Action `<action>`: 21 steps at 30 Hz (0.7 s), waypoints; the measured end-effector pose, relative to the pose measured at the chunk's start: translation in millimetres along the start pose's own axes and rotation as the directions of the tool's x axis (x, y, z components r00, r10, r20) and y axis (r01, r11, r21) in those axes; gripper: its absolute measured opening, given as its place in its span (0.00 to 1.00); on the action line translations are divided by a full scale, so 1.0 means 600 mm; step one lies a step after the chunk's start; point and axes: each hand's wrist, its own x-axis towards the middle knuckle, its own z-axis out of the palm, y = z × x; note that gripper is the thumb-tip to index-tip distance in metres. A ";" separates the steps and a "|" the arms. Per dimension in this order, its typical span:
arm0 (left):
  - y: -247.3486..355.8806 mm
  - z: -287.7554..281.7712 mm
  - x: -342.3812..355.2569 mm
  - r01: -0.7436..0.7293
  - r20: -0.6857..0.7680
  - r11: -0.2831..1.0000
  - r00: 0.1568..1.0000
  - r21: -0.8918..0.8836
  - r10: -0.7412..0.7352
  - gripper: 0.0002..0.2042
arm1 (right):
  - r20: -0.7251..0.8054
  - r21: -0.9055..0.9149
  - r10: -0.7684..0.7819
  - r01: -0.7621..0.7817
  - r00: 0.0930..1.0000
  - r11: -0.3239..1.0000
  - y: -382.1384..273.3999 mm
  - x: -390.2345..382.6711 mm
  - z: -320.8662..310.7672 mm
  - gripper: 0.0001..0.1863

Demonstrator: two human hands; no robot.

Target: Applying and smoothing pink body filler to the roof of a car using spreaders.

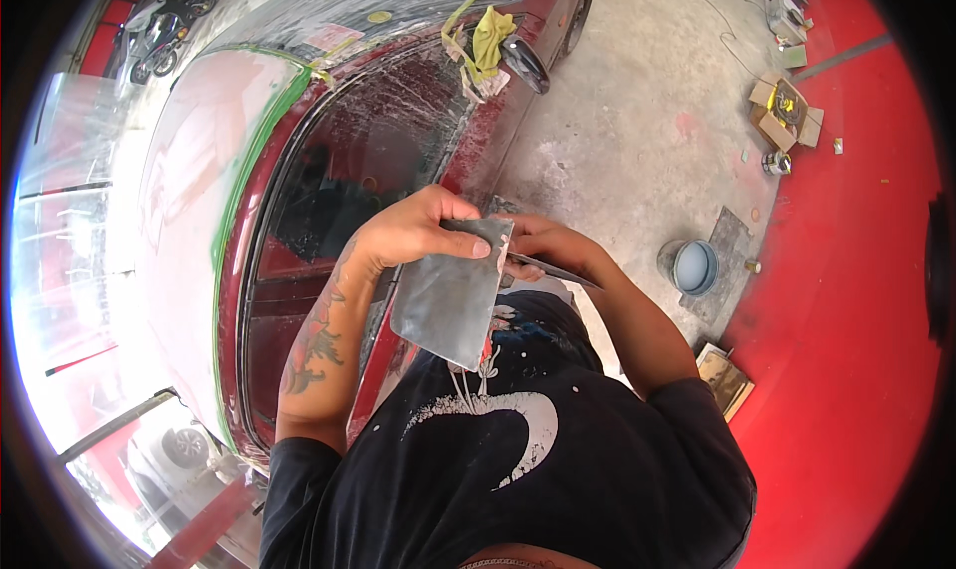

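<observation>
At the frame's centre, the left hand [423, 228] pinches a flat grey spreader plate [443, 300], thumb laid across its face, presumably to steady it; the right hand [546, 240] grips a thin blade [560, 271] (seen nearly edge-on) beside the plate's pale-smeared edge.

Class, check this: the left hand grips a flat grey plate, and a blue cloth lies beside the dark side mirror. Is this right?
The cloth beside the dark side mirror is yellow, not blue, as the head view shows. The left hand does grip a flat grey plate.
</observation>
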 end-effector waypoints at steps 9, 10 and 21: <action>0.014 0.025 -0.003 -0.089 -0.136 0.993 0.988 -0.073 0.078 0.07 | 0.092 0.266 -0.043 0.017 0.995 0.964 0.062 0.031 -0.088 0.18; 0.006 0.026 -0.003 -0.084 -0.239 0.994 0.969 -0.073 0.064 0.07 | 0.091 0.266 -0.042 0.017 0.995 0.964 0.067 0.028 -0.089 0.18; -0.034 0.092 0.028 -0.176 -0.343 0.964 0.909 0.199 0.236 0.06 | -0.356 -0.125 -0.427 0.411 0.831 0.903 -0.005 0.034 0.029 0.34</action>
